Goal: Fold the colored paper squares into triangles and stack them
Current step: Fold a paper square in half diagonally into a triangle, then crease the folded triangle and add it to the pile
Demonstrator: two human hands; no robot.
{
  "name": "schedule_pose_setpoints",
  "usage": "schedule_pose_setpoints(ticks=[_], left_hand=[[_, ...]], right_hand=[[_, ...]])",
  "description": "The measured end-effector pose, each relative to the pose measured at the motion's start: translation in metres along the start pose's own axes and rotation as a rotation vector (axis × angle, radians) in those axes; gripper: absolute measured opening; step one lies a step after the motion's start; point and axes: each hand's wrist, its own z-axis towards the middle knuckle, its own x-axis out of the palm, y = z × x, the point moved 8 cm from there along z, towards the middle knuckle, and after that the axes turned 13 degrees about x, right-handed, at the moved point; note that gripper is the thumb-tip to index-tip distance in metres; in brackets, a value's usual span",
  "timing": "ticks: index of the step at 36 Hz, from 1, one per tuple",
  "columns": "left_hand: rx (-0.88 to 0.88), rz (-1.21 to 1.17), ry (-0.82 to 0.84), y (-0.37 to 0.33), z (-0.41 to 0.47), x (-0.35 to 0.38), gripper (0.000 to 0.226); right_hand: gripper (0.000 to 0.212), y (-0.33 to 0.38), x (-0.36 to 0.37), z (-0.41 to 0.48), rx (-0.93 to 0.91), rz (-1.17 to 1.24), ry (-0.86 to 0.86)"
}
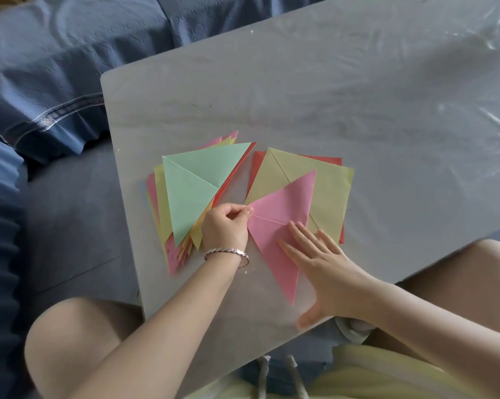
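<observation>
- Two bare hands work at a grey tabletop (329, 90) covered with a clear, wrinkled plastic film that catches glare at the far right.
- No readable writing, brand or label shows on any paper or on the table.
- The left hand (225, 228) pinches the left corner of a pink folded triangle (274, 214) between thumb and fingertips; a silver bracelet (227, 253) circles that wrist.
- The right hand (323, 266) lies flat and open, fingers spread, pressing down on the lower half of the pink triangle; it grasps nothing.
- The pink triangle shows a crease across its middle and lies partly on top of a yellow paper square (326, 191), which rests on a red sheet (257, 165) whose edges peek out behind it.
- Just left, apart from that pile, a stack of folded triangles (174, 226) in pink, yellow and red is fanned out, topped by a green triangle (197, 182).
- The table stands over blue bedding (56, 67) with a patterned band.
- Bare knees flank the near table edge; pale yellow clothing with white drawstrings shows at the bottom.
</observation>
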Motion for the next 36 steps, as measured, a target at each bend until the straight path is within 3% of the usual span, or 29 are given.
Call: schedule_pose_setpoints(ticks=[5,8,12,17,21,24,26,28,31,36], left_hand=[[0.133,-0.073,-0.023,-0.021,0.004,-0.013,0.012],[0.232,-0.101,-0.141,-0.04,0.017,-0.042,0.009],[0.266,-0.034,-0.272,-0.045,0.054,-0.086,0.006],[0.29,0.169,-0.289,-0.038,0.092,-0.111,0.014],[0.364,0.534,-0.196,-0.045,0.092,-0.097,0.052],[0.621,0.6,-0.12,-0.073,0.063,-0.061,0.043],[0.694,0.512,0.036,-0.079,0.041,-0.029,0.031],[0.581,0.474,0.268,-0.072,0.023,0.003,0.031],[0.417,0.67,0.454,-0.049,0.006,0.035,0.047],[0.292,0.712,0.426,-0.045,0.007,0.042,0.059]], right_hand=[[0.113,-0.017,-0.028,-0.003,-0.038,0.373,-0.192],[0.093,-0.04,-0.043,-0.006,0.066,0.535,-0.318],[0.073,-0.054,-0.046,0.0,0.182,0.499,-0.285],[0.072,-0.05,-0.045,0.008,0.172,0.318,-0.235],[0.075,-0.045,-0.041,0.009,0.137,0.206,-0.229],[0.074,-0.044,-0.038,0.008,0.131,0.182,-0.244],[0.074,-0.045,-0.036,0.007,0.135,0.185,-0.251],[0.074,-0.046,-0.035,0.006,0.137,0.182,-0.251],[0.074,-0.049,-0.035,0.005,0.129,0.172,-0.27],[0.066,-0.052,-0.035,0.004,0.146,0.175,-0.313]])
